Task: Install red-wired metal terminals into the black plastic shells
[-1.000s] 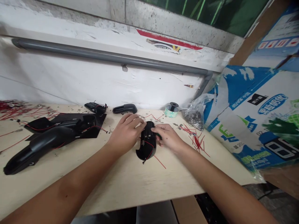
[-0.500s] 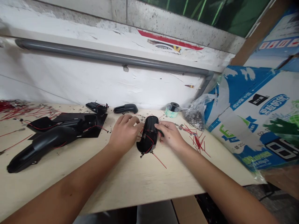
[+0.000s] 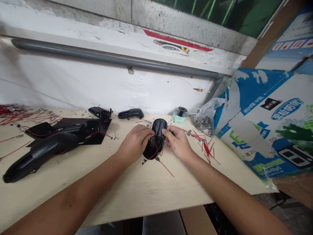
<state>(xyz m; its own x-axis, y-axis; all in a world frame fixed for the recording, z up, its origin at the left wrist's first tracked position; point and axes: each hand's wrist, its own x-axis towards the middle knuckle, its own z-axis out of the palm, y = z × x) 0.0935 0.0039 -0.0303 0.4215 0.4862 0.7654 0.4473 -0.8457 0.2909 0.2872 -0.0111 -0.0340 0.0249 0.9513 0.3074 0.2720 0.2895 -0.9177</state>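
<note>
A black plastic housing (image 3: 154,148) with a red wire inside its rounded lower part lies at the middle of the table. My left hand (image 3: 137,140) is at its left edge, fingers pinched on something I cannot make out near the wire. On the other side, my right hand (image 3: 178,141) grips the housing's right edge, thumb on top; a small dark green thing shows behind its fingers. Just below the housing, a loose red wire (image 3: 166,168) with a metal tab rests on the wood.
Black housings (image 3: 56,140) lie on a dark sheet at left, with two smaller ones (image 3: 130,113) behind. Red wires (image 3: 207,150), a tape roll (image 3: 179,116) and a bag of metal parts (image 3: 204,122) are at right, beside a large carton (image 3: 269,120).
My left hand has moved right and closed its fingers at the housing's edge. The housing has tilted slightly and shifted a little up the picture.
</note>
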